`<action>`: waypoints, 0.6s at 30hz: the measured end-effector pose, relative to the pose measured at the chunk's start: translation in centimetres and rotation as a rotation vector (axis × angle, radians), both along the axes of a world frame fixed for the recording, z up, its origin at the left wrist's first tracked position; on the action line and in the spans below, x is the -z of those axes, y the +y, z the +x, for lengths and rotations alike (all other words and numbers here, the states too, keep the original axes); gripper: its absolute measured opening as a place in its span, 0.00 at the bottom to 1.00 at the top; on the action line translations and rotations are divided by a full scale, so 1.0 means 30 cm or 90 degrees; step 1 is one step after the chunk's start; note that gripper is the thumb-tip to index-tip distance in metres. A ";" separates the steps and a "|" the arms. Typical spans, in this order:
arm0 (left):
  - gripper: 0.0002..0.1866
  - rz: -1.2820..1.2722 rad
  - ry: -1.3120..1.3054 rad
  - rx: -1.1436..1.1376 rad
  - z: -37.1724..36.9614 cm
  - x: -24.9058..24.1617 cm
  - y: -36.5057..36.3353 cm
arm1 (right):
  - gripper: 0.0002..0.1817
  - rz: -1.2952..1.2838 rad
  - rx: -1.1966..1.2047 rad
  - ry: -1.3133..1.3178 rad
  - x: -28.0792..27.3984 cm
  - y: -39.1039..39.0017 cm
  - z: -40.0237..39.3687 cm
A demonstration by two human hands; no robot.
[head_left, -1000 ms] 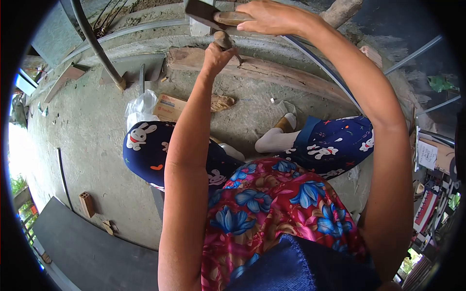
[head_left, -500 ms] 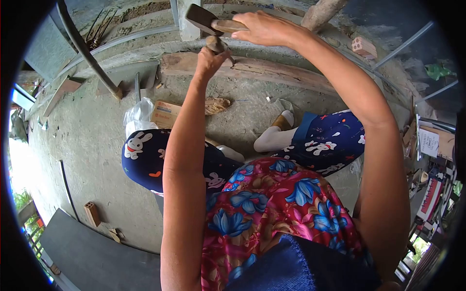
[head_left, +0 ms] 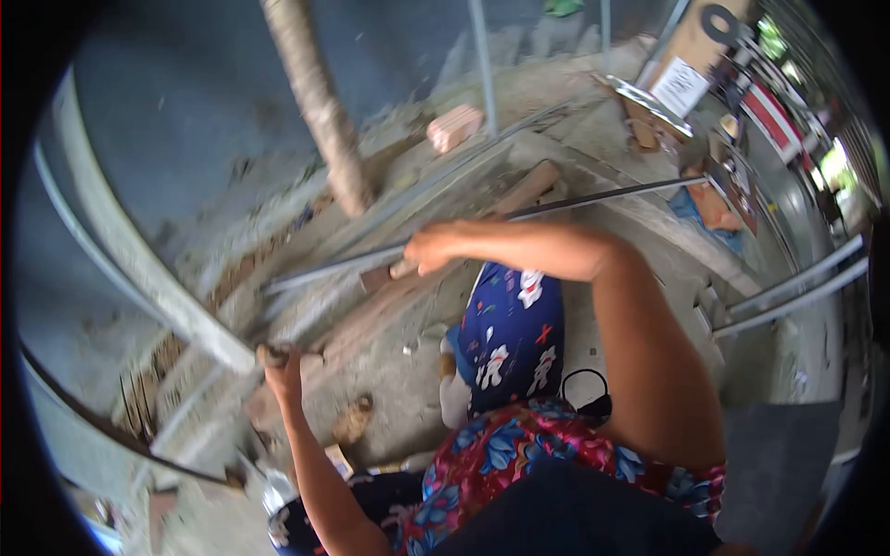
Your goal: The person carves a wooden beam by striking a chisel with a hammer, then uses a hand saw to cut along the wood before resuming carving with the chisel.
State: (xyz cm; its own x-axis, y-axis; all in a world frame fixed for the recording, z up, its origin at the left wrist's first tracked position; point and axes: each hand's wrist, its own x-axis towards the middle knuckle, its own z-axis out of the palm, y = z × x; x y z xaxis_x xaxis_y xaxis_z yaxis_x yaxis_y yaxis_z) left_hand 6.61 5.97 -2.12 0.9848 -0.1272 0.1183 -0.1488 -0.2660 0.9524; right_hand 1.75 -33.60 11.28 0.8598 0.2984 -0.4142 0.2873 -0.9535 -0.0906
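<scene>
My right hand [head_left: 432, 248] is wrapped round the short wooden handle of a hammer [head_left: 375, 279]. The hammer's dark block head hangs low over the wooden beam [head_left: 385, 310] lying along the floor. Farther left, my left hand [head_left: 286, 375] grips an upright tool with a wooden handle [head_left: 273, 355]. The handle's rounded top sticks out above my fist, and a thin dark tip points right, close over the beam's left part. Motion blur softens both tools, and my fingers hide the tool's middle.
A long metal bar [head_left: 603, 193] runs behind the beam, near a short log [head_left: 530, 188]. A tree-trunk post [head_left: 320, 111] and a pale curved post [head_left: 153, 250] stand beyond. A brick [head_left: 454, 128] sits at the back; cluttered shelving [head_left: 774, 120] is at right.
The view has swung to the right. My right hand and the hammer have moved away from the left hand's tool, down and rightward along the beam; both hands keep their grip.
</scene>
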 end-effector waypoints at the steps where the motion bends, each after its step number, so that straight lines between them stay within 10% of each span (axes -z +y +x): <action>1: 0.14 0.015 -0.006 -0.001 0.001 -0.007 -0.012 | 0.18 0.000 0.060 0.097 0.028 -0.046 -0.001; 10: 0.16 0.255 -0.059 0.089 -0.009 -0.134 -0.084 | 0.15 0.095 0.180 0.184 0.050 -0.120 0.011; 18: 0.18 0.128 0.081 0.197 0.085 -0.017 0.129 | 0.16 0.093 0.206 0.212 0.007 -0.127 0.011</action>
